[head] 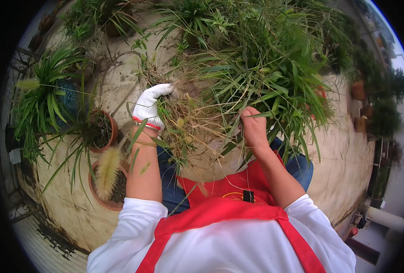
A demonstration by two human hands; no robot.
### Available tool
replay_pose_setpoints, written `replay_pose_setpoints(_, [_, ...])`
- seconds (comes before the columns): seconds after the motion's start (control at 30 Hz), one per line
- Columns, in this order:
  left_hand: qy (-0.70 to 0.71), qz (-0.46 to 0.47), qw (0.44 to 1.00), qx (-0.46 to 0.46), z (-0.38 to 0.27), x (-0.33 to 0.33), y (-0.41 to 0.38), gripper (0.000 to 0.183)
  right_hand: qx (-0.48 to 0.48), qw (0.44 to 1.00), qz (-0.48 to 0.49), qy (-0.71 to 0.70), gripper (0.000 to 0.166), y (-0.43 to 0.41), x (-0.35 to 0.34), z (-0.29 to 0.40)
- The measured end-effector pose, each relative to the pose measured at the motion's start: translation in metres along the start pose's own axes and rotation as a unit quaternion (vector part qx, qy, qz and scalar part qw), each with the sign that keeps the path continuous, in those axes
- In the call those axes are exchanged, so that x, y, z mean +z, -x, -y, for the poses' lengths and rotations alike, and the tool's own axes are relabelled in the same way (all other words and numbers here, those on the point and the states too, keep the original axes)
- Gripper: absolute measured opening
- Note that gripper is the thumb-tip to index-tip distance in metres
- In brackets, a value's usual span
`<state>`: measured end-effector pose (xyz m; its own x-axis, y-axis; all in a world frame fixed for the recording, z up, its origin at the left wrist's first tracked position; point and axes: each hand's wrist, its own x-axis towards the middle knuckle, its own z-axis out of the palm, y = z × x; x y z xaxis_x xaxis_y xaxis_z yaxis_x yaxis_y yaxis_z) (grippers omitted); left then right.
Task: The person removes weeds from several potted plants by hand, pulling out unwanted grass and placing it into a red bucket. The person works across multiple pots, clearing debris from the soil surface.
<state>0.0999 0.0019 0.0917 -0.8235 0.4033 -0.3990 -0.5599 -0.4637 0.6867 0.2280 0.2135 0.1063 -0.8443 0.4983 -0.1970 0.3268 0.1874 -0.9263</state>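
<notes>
My left hand (151, 104), in a white knitted glove with a red cuff edge, is closed around a clump of dry and green grass (183, 126). Straw-coloured stems spread from that clump towards my right side. Bare and ungloved, my right hand (254, 125) grips thin green grass stalks (244, 99) between thumb and fingers. Its fingertips are partly hidden by the blades. Just beyond it grows a dense mass of long-leaved plants (273, 82). A fuzzy foxtail seed head (108, 172) hangs close to the camera, beside my left forearm.
To the left stand two terracotta pots (112, 133) with soil, and a blue glazed pot (67, 97) under strappy leaves. More potted plants (116, 20) are at the far left. A red apron (222, 184) covers my lap above pale, stained paving (345, 146). Small pots (358, 90) line the right side.
</notes>
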Motion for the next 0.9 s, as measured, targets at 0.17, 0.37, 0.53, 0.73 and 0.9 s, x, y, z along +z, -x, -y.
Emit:
replay_pose_setpoints(0.17, [0.025,0.166,0.984,-0.063,0.002,0.015,0.011,0.027,-0.153,0.975,0.057,0.153,0.028,-0.002,0.044,0.033])
replay_pose_setpoints(0.37, [-0.24,0.07,0.968,-0.028,-0.002,0.015,-0.002,0.018,-0.279,0.885,0.177,0.327,0.018,-0.001,0.082,0.028])
replay_pose_setpoints(0.53, [0.047,-0.094,0.994,0.042,-0.011,-0.003,0.004,0.023,-0.311,0.929,0.095,0.178,0.014,0.001,0.051,0.017])
replay_pose_setpoints(0.73, [0.078,-0.263,0.954,0.125,-0.016,-0.03,-0.014,0.024,-0.23,0.897,-0.136,0.351,0.017,-0.051,-0.026,-0.027])
replay_pose_setpoints(0.9, [0.064,-0.238,0.962,0.118,-0.009,-0.028,-0.021,0.023,-0.165,0.862,-0.097,0.47,0.034,-0.074,-0.023,-0.033])
